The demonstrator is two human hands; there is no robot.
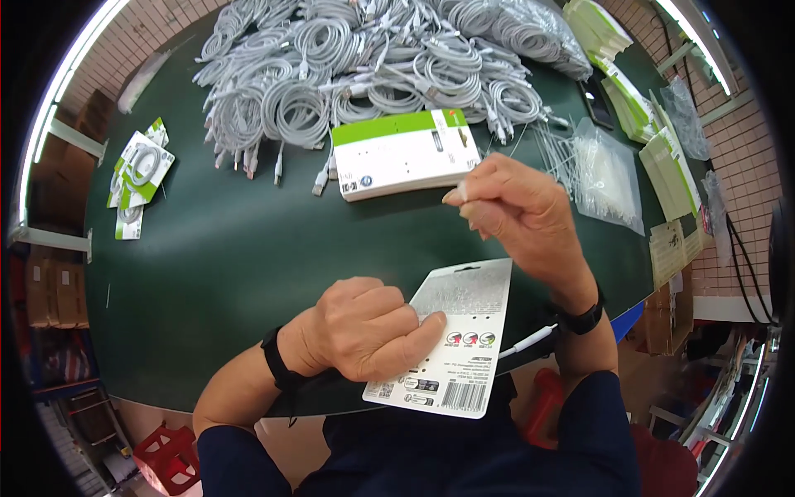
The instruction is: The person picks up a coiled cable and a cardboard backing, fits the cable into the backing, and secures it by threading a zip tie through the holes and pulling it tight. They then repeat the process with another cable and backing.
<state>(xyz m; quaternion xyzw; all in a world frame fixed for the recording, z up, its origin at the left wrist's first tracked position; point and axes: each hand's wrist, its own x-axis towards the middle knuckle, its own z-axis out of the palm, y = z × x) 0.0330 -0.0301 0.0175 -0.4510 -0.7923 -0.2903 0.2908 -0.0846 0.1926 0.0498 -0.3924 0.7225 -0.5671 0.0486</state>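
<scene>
My left hand point(364, 330) is closed on a white cardboard backing card point(455, 331), its thumb pressed on the printed side. The card tilts over the table's near edge, its hang slot pointing away from me. From behind its right edge a white cable end point(530, 340) sticks out; the rest of that cable is hidden. My right hand point(530, 211) is raised above and right of the card, thumb and fingers pinched together. Whatever lies in the pinch is too small to make out. Just beyond it rests a stack of green-and-white cards point(397, 161).
A large heap of coiled white cables point(331, 58) covers the far side of the green table point(215, 273). Carded cables point(142, 170) lie at left. At right are loose cable ties point(556, 157), a bag of cable ties point(609, 178), a phone point(596, 103) and more cards point(669, 170).
</scene>
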